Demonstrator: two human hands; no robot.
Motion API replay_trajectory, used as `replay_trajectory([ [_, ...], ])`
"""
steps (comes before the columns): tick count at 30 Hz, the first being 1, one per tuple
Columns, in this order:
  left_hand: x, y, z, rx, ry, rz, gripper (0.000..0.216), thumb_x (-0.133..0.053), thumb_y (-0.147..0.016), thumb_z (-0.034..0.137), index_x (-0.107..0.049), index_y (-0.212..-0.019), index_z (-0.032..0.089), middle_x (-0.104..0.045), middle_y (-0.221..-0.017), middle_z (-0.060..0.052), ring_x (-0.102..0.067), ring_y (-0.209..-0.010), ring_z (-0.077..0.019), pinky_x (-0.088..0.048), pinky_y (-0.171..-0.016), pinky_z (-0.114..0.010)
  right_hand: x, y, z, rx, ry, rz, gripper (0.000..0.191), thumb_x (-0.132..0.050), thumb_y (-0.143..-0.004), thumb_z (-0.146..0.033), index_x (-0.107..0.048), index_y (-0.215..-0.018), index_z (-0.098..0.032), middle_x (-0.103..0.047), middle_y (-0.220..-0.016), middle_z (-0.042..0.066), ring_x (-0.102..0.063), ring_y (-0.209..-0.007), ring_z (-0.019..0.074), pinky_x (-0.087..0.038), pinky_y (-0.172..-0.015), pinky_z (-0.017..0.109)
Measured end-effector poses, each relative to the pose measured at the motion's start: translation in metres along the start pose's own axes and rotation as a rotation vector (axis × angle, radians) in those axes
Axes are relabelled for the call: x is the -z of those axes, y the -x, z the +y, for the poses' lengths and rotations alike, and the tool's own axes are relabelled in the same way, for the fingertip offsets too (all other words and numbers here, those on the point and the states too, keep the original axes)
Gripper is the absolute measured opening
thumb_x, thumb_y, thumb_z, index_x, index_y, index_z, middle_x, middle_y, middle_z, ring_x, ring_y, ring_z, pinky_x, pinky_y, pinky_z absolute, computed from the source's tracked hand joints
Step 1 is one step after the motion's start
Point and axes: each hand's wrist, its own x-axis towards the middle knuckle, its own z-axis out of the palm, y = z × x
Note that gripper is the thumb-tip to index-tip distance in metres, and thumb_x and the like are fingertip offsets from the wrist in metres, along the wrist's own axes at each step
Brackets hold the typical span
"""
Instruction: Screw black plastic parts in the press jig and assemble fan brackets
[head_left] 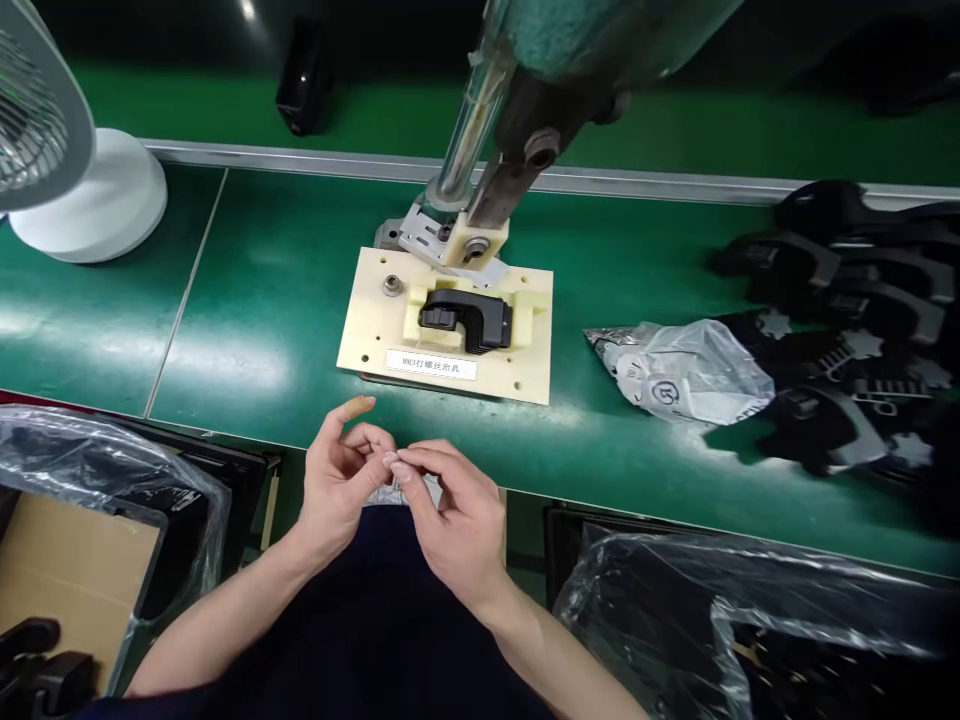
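My left hand [341, 480] and my right hand [459, 515] meet at the fingertips in front of the bench edge. Thumb and fingers of each are pinched together; whatever lies between them is too small to make out. Just beyond stands a cream fixture plate [360, 330] with a printed label [431, 364]. A black curved plastic part [487, 318] sits in the plate's raised nest. Over its back edge hangs the press head [480, 245], with a cream block and a bolt. Neither hand touches the fixture.
A clear plastic bag [682, 370] lies right of the fixture, beside a pile of black parts [847, 420]. A white fan [97, 200] stands at the left. Plastic-lined boxes flank me below the green bench [262, 300]: a left box [82, 560] and a right box [645, 590].
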Motion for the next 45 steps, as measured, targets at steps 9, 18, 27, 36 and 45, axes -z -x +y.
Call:
replay_trajectory([
  [9, -0.008, 0.003, 0.005, -0.074, -0.269, 0.139, 0.038, -0.062, -0.086, 0.023, -0.048, -0.121, 0.02, -0.071, -0.085, -0.002, -0.068, -0.083, -0.0146, -0.053, -0.08, -0.027, -0.022, 0.004, 0.026, 0.441, 0.526, 0.216, 0.027, -0.056, -0.083, 0.001, -0.062, -0.105, -0.013, -0.065, -0.088, 0.012, -0.065, -0.076, 0.0179, -0.058, -0.059, 0.028],
  [18, -0.004, -0.002, 0.008, -0.04, -0.292, 0.122, 0.04, -0.062, -0.085, 0.023, -0.047, -0.122, 0.019, -0.073, -0.096, -0.006, -0.069, -0.096, -0.0189, -0.053, -0.091, -0.033, -0.024, -0.008, 0.028, 0.312, 0.424, 0.213, 0.019, -0.056, -0.085, -0.004, -0.058, -0.099, -0.016, -0.067, -0.086, 0.007, -0.066, -0.076, 0.0158, -0.059, -0.067, 0.028],
  [27, -0.007, -0.008, 0.009, 0.007, -0.216, 0.132, 0.043, -0.067, -0.081, 0.024, -0.05, -0.12, 0.019, -0.075, -0.088, -0.004, -0.071, -0.088, -0.0177, -0.054, -0.088, -0.033, -0.018, -0.013, 0.023, 0.217, 0.352, 0.188, 0.014, -0.057, -0.085, -0.007, -0.061, -0.091, -0.019, -0.064, -0.084, 0.004, -0.063, -0.073, 0.014, -0.055, -0.063, 0.027],
  [36, -0.013, -0.012, 0.006, 0.063, -0.051, 0.121, 0.041, -0.071, -0.078, 0.024, -0.052, -0.115, 0.018, -0.075, -0.09, -0.005, -0.071, -0.087, -0.0187, -0.054, -0.087, -0.035, -0.019, -0.015, 0.03, 0.232, 0.439, 0.258, 0.013, -0.052, -0.087, -0.006, -0.053, -0.087, -0.019, -0.061, -0.082, 0.005, -0.061, -0.073, 0.0146, -0.053, -0.061, 0.027],
  [45, -0.02, -0.022, 0.01, 0.172, 0.12, 0.233, 0.045, -0.08, -0.066, 0.025, -0.056, -0.103, 0.017, -0.072, -0.072, 0.001, -0.067, -0.064, -0.013, -0.052, -0.07, -0.029, -0.018, -0.011, 0.017, -0.063, -0.002, 0.201, 0.006, -0.053, -0.088, -0.016, -0.057, -0.087, -0.019, -0.06, -0.085, 0.004, -0.061, -0.073, 0.0139, -0.055, -0.063, 0.028],
])
